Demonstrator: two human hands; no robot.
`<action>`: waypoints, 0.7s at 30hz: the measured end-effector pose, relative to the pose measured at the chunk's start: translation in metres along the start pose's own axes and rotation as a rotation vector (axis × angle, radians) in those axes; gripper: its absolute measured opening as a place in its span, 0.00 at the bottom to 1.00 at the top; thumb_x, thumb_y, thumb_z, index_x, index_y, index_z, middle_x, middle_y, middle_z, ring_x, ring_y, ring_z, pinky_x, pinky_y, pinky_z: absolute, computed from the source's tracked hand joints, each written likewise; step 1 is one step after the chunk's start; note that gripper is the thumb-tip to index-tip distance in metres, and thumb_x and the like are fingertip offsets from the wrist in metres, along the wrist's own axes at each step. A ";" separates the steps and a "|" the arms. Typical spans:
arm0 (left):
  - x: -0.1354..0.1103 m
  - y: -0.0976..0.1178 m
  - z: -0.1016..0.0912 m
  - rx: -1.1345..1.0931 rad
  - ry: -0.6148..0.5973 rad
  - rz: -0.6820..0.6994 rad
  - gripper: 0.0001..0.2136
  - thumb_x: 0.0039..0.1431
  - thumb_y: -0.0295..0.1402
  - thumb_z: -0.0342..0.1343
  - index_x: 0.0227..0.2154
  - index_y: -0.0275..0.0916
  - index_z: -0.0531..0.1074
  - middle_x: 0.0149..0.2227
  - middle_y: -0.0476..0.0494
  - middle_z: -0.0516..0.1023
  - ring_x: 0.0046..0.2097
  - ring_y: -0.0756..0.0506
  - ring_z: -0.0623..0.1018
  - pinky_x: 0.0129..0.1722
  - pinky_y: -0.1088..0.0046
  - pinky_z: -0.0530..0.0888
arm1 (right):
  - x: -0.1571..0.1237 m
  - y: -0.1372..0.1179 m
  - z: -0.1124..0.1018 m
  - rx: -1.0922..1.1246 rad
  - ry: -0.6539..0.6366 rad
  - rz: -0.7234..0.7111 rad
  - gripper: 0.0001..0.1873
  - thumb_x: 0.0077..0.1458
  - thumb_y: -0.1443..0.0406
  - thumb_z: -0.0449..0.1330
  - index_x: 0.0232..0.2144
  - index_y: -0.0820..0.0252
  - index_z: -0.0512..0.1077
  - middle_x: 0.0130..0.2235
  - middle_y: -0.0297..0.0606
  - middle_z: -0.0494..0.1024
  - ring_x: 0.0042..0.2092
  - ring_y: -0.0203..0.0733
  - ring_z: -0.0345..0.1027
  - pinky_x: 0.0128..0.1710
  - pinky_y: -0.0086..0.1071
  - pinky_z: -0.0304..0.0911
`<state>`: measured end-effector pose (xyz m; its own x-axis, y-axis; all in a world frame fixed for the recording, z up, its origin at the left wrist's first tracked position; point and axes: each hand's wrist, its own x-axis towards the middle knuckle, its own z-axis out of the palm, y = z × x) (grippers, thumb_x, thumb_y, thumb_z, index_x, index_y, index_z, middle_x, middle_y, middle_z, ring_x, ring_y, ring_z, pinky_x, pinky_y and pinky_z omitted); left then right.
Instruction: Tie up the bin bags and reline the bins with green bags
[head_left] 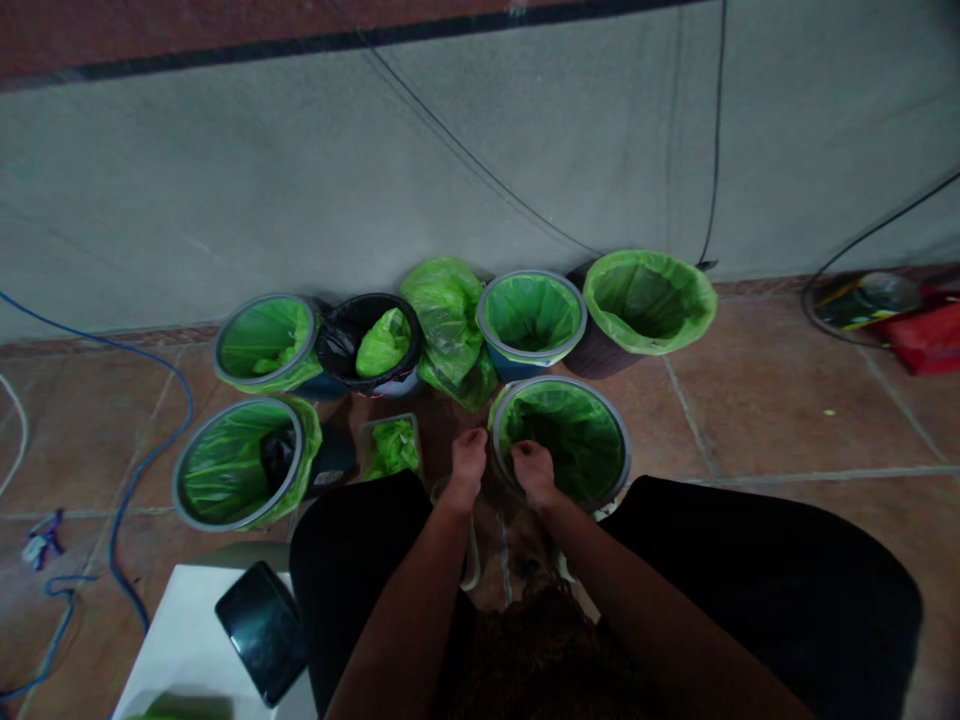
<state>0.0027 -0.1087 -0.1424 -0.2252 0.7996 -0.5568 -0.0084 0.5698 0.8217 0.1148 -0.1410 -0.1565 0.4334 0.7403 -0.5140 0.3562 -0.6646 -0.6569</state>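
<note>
Between my knees stands a round bin with a grey rim ring (616,420), lined with a green plastic bag (570,425). My right hand (534,468) is at the near left of this rim, its fingers pinched together on the green liner. Just outside the bin's left edge is my left hand (469,460), fingers closed; whatever they hold is too small to make out. A small clear tub (417,430) with crumpled green bags (393,446) sits left of my left hand.
Along the wall stand several lined bins, including a black-lined bin (341,335) and a brown bin (600,355). A loose green bag (450,320) lies between bins. A dark phone or tablet (262,632) rests on a white surface (176,640). A blue cable (135,480) crosses the tiles.
</note>
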 end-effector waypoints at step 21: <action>0.017 0.005 0.000 0.284 0.082 0.113 0.08 0.50 0.22 0.53 0.21 0.37 0.75 0.28 0.42 0.79 0.34 0.46 0.76 0.41 0.71 0.70 | -0.011 -0.016 -0.022 -0.190 -0.120 -0.322 0.15 0.61 0.62 0.53 0.46 0.63 0.73 0.47 0.45 0.79 0.47 0.41 0.73 0.49 0.30 0.64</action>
<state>-0.0011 -0.0919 -0.1475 -0.2869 0.8495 -0.4427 0.2913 0.5176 0.8045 0.1224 -0.1411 -0.1279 0.1785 0.9131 -0.3665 0.6099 -0.3950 -0.6871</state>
